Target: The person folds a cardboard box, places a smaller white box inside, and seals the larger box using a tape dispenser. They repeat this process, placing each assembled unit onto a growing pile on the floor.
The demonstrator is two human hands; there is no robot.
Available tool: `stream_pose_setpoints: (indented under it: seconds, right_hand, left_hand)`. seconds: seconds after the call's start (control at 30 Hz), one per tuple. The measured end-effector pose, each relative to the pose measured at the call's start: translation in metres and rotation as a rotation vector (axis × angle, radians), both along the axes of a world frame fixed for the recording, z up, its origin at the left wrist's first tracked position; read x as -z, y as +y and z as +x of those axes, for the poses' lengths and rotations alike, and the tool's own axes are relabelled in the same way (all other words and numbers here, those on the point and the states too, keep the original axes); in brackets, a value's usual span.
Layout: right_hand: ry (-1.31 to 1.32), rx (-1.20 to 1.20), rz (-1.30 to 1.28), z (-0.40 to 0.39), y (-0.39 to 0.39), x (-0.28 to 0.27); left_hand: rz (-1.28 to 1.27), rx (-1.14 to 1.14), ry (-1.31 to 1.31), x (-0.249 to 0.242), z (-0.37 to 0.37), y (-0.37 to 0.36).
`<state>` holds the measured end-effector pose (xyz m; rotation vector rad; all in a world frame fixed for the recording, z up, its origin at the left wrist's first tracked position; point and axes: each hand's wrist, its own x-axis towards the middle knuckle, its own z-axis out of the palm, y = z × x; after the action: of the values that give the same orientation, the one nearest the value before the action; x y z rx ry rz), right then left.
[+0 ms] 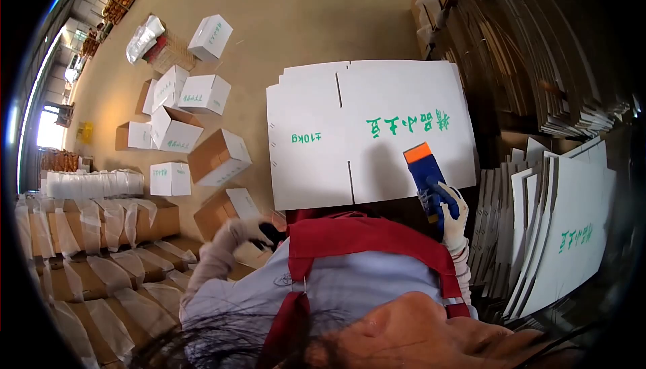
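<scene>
A stack of flat white cardboard point(316, 174) with green printing and cut slots lies in front of my body. My right hand point(452, 211), in a white and blue glove, grips a blue tool with an orange end point(420, 160) above the right part of the top sheet. Beside the stack's near left corner is my left hand point(259, 231), in a white glove with a dark part. Its fingers are hard to make out, and whether it holds anything is unclear.
Several white boxes point(205, 93) stand on the floor at left, some open. Wrapped brown bundles point(128, 224) lie at lower left. Flat white cartons point(572, 214) lean at right, below stacked brown cardboard point(498, 46). A silvery bag point(145, 38) sits at upper left.
</scene>
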<state>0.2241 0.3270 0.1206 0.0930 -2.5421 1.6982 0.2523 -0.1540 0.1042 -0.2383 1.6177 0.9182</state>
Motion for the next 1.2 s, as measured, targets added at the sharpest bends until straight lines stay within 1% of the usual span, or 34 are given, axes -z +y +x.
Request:
stream_pose_setpoints:
  seconds: [0.03,0.07,0.1,0.13,0.17,0.2,0.23,0.27,0.33,0.37,0.4,0.43,0.47,0.5,0.53,0.57,0.63,0.67,0.7,0.73,0.77,0.83,0.87,0.9,0.97,1.0,1.03,1.07,1.1,1.13,1.17,1.2]
  right_hand:
    - [0.006,0.026,-0.017,-0.001,-0.001,0.002]
    - [-0.003,0.028,-0.006,-0.001,-0.004,0.005]
    - [0.011,0.038,-0.056,-0.004,-0.005,0.007]
    - [0.030,0.047,-0.108,-0.008,-0.007,0.008]
    - [0.027,0.052,-0.096,-0.009,-0.011,0.009]
    - [-0.041,0.097,-0.214,-0.011,-0.016,0.010]
    - [-0.103,0.143,-0.331,-0.014,-0.021,0.009]
    - [-0.097,0.156,-0.316,-0.019,-0.028,0.002]
    - [-0.235,0.205,-0.435,-0.023,-0.042,-0.016]
    - [-0.224,0.233,-0.415,-0.021,-0.043,-0.017]
    - [-0.235,0.259,-0.460,-0.016,-0.043,-0.017]
    - [-0.238,0.286,-0.502,-0.010,-0.041,-0.020]
    - [-0.248,0.338,-0.521,-0.002,-0.036,-0.023]
    - [-0.189,0.390,-0.521,0.007,-0.034,-0.029]
    - [-0.139,0.413,-0.585,0.013,-0.027,-0.033]
    - [-0.095,0.430,-0.657,0.022,-0.019,-0.034]
    - [-0.107,0.483,-0.716,0.034,-0.005,-0.047]
    - [-0.014,0.504,-0.655,0.041,0.003,-0.046]
    - [0.079,0.522,-0.595,0.046,0.011,-0.045]
    - [0.140,0.524,-0.572,0.050,0.018,-0.051]
    - [0.201,0.568,-0.562,0.052,0.023,-0.060]
    - [0.283,0.597,-0.607,0.056,0.049,-0.067]
    - [0.376,0.595,-0.622,0.056,0.062,-0.073]
    - [0.473,0.590,-0.635,0.056,0.078,-0.082]
    - [0.551,0.373,-0.601,0.061,0.119,-0.113]
    - [0.589,0.449,-0.547,0.059,0.128,-0.132]
    - [0.627,0.525,-0.488,0.056,0.137,-0.149]
    - [0.646,0.505,-0.390,0.050,0.154,-0.160]
    - [0.665,0.479,-0.290,0.041,0.165,-0.172]
    - [0.685,0.486,-0.062,0.025,0.154,-0.192]
    - [0.663,0.394,-0.204,0.004,0.150,-0.202]
    - [0.614,0.297,-0.186,-0.020,0.143,-0.210]
  left_hand:
    - [-0.133,0.099,-0.110,0.002,-0.026,-0.002]
    - [-0.101,0.305,0.127,0.002,-0.057,-0.001]
    - [-0.131,0.211,0.455,-0.025,-0.084,0.019]
    - [-0.064,-0.027,0.603,-0.033,-0.110,0.040]
    - [-0.009,-0.090,0.741,-0.034,-0.141,0.060]
    - [-0.015,-0.184,0.751,-0.027,-0.171,0.084]
    - [-0.102,0.013,1.274,-0.005,-0.202,0.103]
    - [-0.148,0.083,1.143,-0.006,-0.234,0.125]
    - [-0.481,0.450,1.420,0.034,-0.294,0.168]
    - [-0.443,0.453,1.434,0.056,-0.310,0.177]
    - [-0.518,0.501,1.345,0.077,-0.324,0.186]
    - [-0.588,0.546,1.262,0.081,-0.333,0.196]
    - [-0.548,0.544,1.236,0.084,-0.340,0.197]
    - [-0.535,0.575,1.186,0.082,-0.341,0.197]
    - [-0.540,0.620,1.135,0.080,-0.341,0.194]
    - [-0.555,0.602,1.133,0.084,-0.338,0.193]
    - [-0.577,0.592,1.152,0.084,-0.342,0.189]
    - [-0.568,0.607,1.090,0.079,-0.348,0.187]
    - [-0.565,0.619,1.029,0.071,-0.354,0.183]
    - [-0.464,0.506,1.053,0.045,-0.362,0.179]
    - [-0.433,0.502,1.064,0.020,-0.366,0.179]
    - [-0.309,0.721,1.080,-0.023,-0.365,0.177]
    - [-0.246,0.738,0.988,-0.065,-0.352,0.179]
    - [-0.183,0.747,0.900,-0.119,-0.335,0.186]
    - [-0.188,0.743,1.202,-0.210,-0.276,0.188]
    - [-0.201,0.806,1.226,-0.254,-0.251,0.187]
    - [-0.211,0.868,1.249,-0.286,-0.233,0.185]
    - [-0.226,0.841,1.259,-0.299,-0.223,0.181]
    - [-0.173,0.924,1.279,-0.308,-0.214,0.174]
    - [-0.120,1.004,1.296,-0.311,-0.205,0.167]
    - [-0.096,1.007,1.355,-0.300,-0.196,0.166]
    - [-0.060,1.074,1.526,-0.273,-0.199,0.160]
